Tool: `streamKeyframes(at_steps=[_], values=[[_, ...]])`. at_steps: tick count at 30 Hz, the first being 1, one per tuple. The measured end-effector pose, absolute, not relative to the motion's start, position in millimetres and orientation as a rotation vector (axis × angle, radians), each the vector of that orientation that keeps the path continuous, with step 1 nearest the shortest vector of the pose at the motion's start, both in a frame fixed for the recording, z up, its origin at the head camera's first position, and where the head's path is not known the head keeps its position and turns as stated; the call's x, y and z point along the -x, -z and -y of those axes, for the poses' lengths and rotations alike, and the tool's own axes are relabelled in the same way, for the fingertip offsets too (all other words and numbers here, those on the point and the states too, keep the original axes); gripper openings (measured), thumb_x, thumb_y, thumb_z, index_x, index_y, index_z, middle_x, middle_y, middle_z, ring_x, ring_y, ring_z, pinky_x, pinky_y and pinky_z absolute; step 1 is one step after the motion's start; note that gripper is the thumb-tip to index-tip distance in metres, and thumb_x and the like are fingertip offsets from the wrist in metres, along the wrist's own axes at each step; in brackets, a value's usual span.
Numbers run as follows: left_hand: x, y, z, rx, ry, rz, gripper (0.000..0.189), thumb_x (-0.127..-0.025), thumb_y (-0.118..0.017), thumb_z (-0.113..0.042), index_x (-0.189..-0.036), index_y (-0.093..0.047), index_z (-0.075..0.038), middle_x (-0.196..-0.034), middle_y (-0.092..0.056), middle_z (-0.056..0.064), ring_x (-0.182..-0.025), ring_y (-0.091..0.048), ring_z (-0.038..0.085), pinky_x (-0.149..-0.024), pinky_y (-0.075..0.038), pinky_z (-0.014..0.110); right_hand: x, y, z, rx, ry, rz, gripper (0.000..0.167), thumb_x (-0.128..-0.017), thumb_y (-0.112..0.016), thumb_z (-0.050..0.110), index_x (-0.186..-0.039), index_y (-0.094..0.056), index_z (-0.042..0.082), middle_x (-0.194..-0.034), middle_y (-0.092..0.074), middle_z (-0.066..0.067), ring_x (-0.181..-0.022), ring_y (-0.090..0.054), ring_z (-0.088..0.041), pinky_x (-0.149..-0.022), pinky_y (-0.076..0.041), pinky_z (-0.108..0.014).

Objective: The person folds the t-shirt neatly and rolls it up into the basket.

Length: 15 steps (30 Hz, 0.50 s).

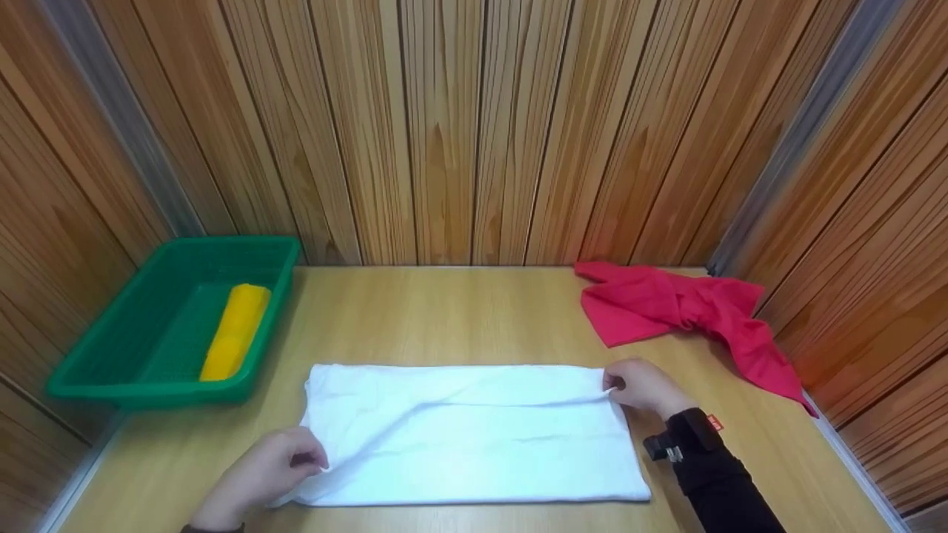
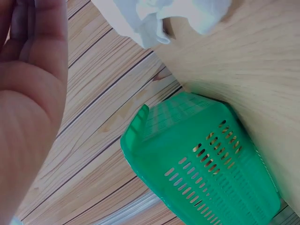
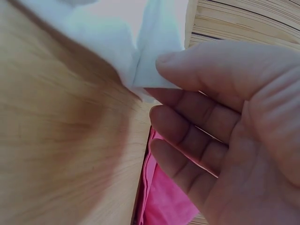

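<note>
A folded white cloth [image 1: 474, 437] lies as a wide rectangle near the table's front, with a slanting crease across its left half. At its left edge my left hand [image 1: 270, 470] pinches the fabric between thumb and fingers. My right hand [image 1: 648, 389] pinches the far right corner. In the right wrist view the thumb [image 3: 201, 65] presses that corner of the white cloth [image 3: 161, 56] against the index finger, while the other fingers curl loosely below. The left wrist view shows only part of the left hand [image 2: 33, 79]; its fingertips are out of frame.
A green basket [image 1: 159, 392] stands at the back left, holding a rolled yellow cloth [image 1: 237, 329]. Toward the back right lies a crumpled red cloth [image 1: 681, 303], reaching the right wall. Wood-panelled walls [image 1: 444, 133] enclose the table [image 1: 437, 314] at the back and both sides.
</note>
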<state>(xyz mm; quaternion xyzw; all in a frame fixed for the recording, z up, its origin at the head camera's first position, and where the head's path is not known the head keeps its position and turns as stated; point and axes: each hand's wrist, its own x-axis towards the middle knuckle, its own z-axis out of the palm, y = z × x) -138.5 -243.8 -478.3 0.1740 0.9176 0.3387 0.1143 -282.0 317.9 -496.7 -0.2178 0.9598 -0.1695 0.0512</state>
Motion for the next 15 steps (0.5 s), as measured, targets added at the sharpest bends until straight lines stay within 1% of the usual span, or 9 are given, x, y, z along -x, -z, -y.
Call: streamKeyframes(at_steps=[2,5,8,11,15], values=[[137.7,480.7,243.4,-0.54,-0.976,-2.684,0.014,-0.084,-0.074,-0.003,-0.084,-0.072,-0.017,-0.079,-0.061,-0.01,-0.073,-0.055,0.012,-0.067,-0.05,0.029,282.0,496.1,-317.2,0.653,0.514,-2.92,0.015,-0.078,-0.072,0.001,-0.077,-0.065,0.015,-0.074,-0.058,0.005,-0.072,-0.05,-0.018,-0.072,-0.043,-0.039],[137.0,484.1,242.3,-0.502,-0.966,-2.632,0.011,-0.083,-0.074,-0.004,-0.084,-0.072,-0.015,-0.078,-0.061,-0.009,-0.072,-0.054,0.014,-0.067,-0.049,0.032,281.9,495.7,-315.8,0.627,0.499,-2.919,0.016,-0.078,-0.072,0.001,-0.077,-0.065,0.015,-0.074,-0.058,0.005,-0.073,-0.05,-0.019,-0.072,-0.043,-0.039],[137.4,488.5,241.4,-0.428,-0.956,-2.576,0.011,-0.083,-0.073,-0.003,-0.083,-0.072,-0.014,-0.077,-0.062,-0.006,-0.073,-0.054,0.018,-0.07,-0.05,0.037,281.8,496.0,-315.7,0.623,0.482,-2.913,0.015,-0.079,-0.072,0.002,-0.078,-0.065,0.015,-0.075,-0.058,0.005,-0.073,-0.051,-0.019,-0.072,-0.044,-0.039],[137.7,492.7,240.8,-0.382,-0.945,-2.546,0.012,-0.083,-0.073,-0.003,-0.083,-0.071,-0.015,-0.077,-0.063,-0.005,-0.073,-0.054,0.019,-0.073,-0.05,0.042,280.9,496.3,-316.2,0.64,0.47,-2.909,0.016,-0.078,-0.073,0.002,-0.078,-0.065,0.015,-0.074,-0.057,0.006,-0.073,-0.05,-0.018,-0.071,-0.043,-0.037],[136.5,498.5,241.1,-0.458,-0.92,-2.58,0.014,-0.081,-0.072,-0.001,-0.08,-0.071,-0.014,-0.076,-0.062,-0.007,-0.073,-0.053,0.018,-0.072,-0.049,0.039,280.1,496.9,-318.4,0.743,0.47,-2.911,0.017,-0.074,-0.074,0.0,-0.075,-0.065,0.015,-0.071,-0.055,0.007,-0.07,-0.049,-0.015,-0.068,-0.043,-0.035]])
